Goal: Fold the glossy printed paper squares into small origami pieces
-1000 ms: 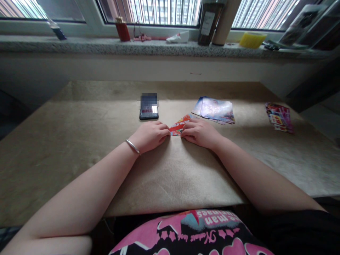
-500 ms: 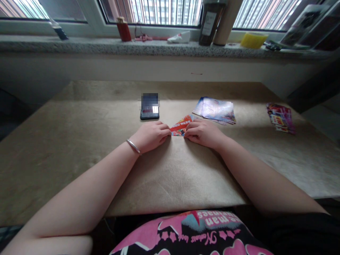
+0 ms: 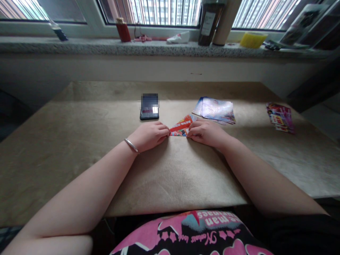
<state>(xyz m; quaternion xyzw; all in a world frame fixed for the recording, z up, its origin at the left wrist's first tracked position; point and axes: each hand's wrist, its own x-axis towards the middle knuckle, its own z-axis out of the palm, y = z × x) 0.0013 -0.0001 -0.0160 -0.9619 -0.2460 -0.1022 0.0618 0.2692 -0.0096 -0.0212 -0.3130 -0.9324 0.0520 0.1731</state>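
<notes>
A small folded red printed paper (image 3: 181, 128) lies on the beige table (image 3: 79, 141) between my two hands. My left hand (image 3: 149, 135), with a silver bangle on its wrist, has its fingers curled and pinches the paper's left end. My right hand (image 3: 205, 133) is curled too and presses on the paper's right end. Most of the paper is hidden under my fingers. A black phone (image 3: 149, 107) lies just beyond my left hand.
A stack of bluish printed sheets (image 3: 215, 110) lies beyond my right hand, and a red-pink printed sheet (image 3: 280, 117) lies at the far right. The stone window sill (image 3: 79, 46) holds a red cup (image 3: 123, 30), a dark bottle (image 3: 208, 22) and a yellow sponge (image 3: 253, 39).
My right hand has slid a little to the right along the paper, baring slightly more of it. My left hand has stayed in place.
</notes>
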